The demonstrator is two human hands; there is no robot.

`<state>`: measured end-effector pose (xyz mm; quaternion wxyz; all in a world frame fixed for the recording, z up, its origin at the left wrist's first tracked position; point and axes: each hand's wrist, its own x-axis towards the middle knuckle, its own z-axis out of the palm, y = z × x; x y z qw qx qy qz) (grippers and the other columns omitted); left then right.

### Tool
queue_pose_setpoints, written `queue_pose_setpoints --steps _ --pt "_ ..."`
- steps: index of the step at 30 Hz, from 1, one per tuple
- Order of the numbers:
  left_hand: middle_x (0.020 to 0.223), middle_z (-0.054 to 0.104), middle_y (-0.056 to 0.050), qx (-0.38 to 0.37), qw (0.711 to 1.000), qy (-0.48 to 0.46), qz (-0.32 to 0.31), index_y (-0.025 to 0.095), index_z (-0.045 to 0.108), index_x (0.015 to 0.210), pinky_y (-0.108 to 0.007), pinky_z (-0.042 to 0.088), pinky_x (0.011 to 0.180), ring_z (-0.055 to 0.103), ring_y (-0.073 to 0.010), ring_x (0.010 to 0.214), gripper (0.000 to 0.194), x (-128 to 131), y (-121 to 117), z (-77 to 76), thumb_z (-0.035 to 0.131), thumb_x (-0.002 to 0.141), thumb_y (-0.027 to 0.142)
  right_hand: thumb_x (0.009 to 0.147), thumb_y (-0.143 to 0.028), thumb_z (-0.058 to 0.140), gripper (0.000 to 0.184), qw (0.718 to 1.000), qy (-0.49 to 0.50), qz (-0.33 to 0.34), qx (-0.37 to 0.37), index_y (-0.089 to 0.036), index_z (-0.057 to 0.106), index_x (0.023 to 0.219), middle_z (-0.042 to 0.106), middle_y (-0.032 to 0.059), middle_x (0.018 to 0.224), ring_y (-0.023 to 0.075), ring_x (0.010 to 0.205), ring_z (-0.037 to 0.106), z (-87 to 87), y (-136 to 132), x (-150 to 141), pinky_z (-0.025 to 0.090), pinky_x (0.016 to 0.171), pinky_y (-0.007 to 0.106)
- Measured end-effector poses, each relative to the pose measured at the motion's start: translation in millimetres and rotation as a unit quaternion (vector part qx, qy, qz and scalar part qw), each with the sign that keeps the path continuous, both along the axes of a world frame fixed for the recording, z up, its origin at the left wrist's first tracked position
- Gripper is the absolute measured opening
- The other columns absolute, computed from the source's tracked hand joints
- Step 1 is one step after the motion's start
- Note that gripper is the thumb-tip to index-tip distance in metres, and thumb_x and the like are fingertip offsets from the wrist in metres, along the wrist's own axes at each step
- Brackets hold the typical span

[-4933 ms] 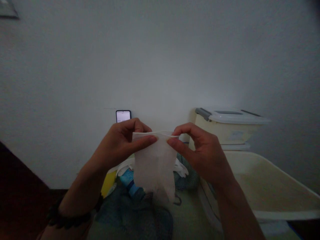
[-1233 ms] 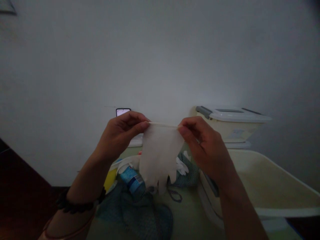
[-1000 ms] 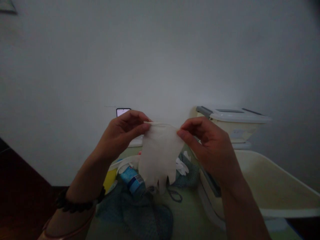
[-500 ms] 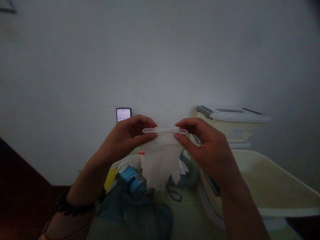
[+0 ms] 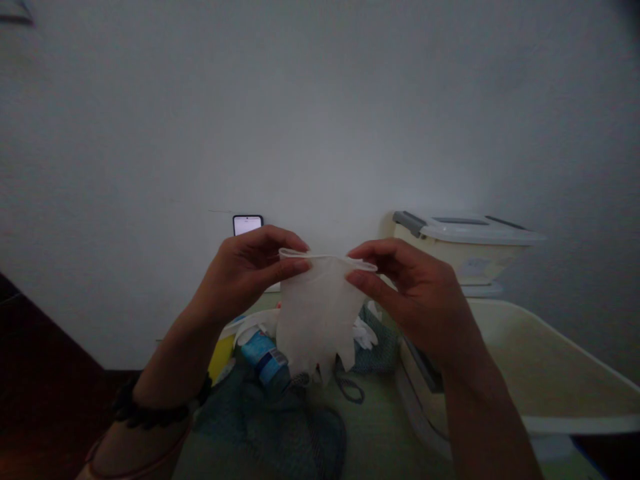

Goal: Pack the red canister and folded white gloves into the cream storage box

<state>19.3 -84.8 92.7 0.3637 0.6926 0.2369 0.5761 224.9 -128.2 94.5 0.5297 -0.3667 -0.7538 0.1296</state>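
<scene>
Hanging cuff-up in midair, a thin whitish glove (image 5: 320,313) is stretched between two bare hands above a pale green surface (image 5: 373,427), its empty fingertips pointing down. At the glove's left edge, the left hand (image 5: 245,263) has its thumb and fingers clamped on the cuff; at its right edge, the right hand (image 5: 415,277) pinches the cuff the same way. The rim between them is a narrow, slightly wavy fold.

Just left of the glove's lower part, a blue labelled container (image 5: 265,357) lies tilted, and farther left is something yellow (image 5: 220,359), partly hidden by the left forearm. Below the glove spreads a dark teal mesh cloth (image 5: 295,433), with a loop of cord (image 5: 351,392) near the glove's fingertips. Just right of the glove, a crumpled white piece (image 5: 366,333) rests on more teal material (image 5: 385,350). Well to the glove's right sit an open cream tub (image 5: 550,360) and, behind it, a lidded box (image 5: 460,260). Behind the glove, to the left, a lit phone (image 5: 247,225) stands near the pale wall (image 5: 320,120).
</scene>
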Motion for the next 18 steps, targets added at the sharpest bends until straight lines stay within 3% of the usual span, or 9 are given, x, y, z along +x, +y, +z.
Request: queue_pose_setpoints --steps 6,18 --pt "0.072 0.068 -0.001 0.014 1.0 -0.017 -0.004 0.019 0.069 0.073 -0.02 0.051 0.056 0.062 -0.0114 0.064 0.014 0.7 0.6 0.4 0.077 0.063 0.013 0.081 -0.026 0.065 0.011 0.999 0.042 0.023 0.001 -0.023 0.061 0.09 0.06 -0.0025 0.078 0.0102 0.07 0.057 -2.4 1.2 -0.9 0.048 0.065 0.022" --pt "0.072 0.068 0.001 0.03 0.999 -0.036 -0.012 0.02 0.069 0.072 -0.019 0.051 0.06 0.062 -0.011 0.068 0.015 -0.8 1.3 -1.4 0.072 0.066 0.007 0.083 -0.021 0.062 0.001 0.999 -0.007 -0.007 0.051 -0.02 0.062 0.083 0.061 -0.0019 0.08 0.0096 0.074 0.057 1.9 0.9 0.9 0.046 0.069 0.022"
